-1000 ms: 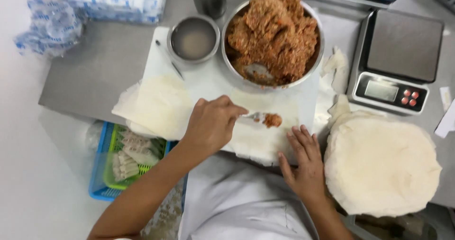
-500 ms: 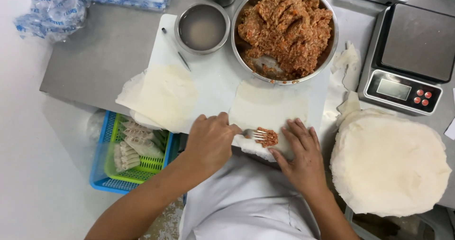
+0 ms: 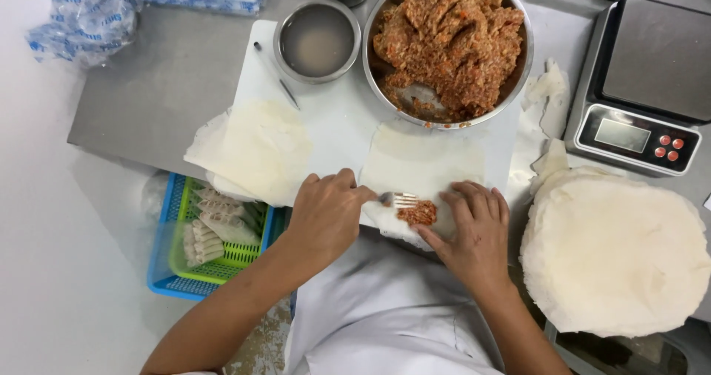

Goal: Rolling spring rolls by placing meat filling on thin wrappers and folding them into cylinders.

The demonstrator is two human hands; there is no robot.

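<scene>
Just beside right fingers (image 3: 474, 204), filling (image 3: 419, 213).

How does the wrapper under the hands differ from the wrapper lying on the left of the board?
The wrapper under the hands carries a small filling lump, with the right hand pressing it; the left wrapper lies bare and untouched, overhanging the cutting board. Both are thin and pale.

fork (image 3: 398, 198) handle hidden in fist; scale (image 3: 644, 78) — cropped
</scene>
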